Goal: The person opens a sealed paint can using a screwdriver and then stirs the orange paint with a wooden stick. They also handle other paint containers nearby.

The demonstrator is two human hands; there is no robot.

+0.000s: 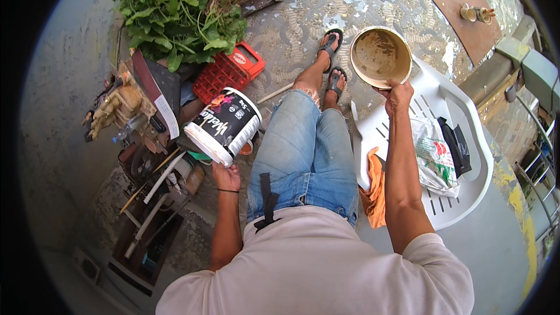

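Note:
My left hand (227, 176) grips the lower white edge of a black-labelled paint bucket (224, 121), which is tilted at my left side. My left fingers are partly hidden behind that edge. Out to the front right, my right hand (399, 96) is closed on the rim of a round cream-coloured tub (381, 55). The tub's mouth faces me and its inside is stained brown. Below my right forearm is a white plastic chair (469, 189), with an orange cloth (374, 189) and a white plastic bag (431, 157) on it.
At the left lie a red crate (230, 70), green leafy plants (175, 20), work gloves (119, 105) and a jumble of pipes and tools (154, 189). A brown board (466, 17) with small cups (475, 13) rests at the far right. Paint scraps litter the patterned floor (286, 23).

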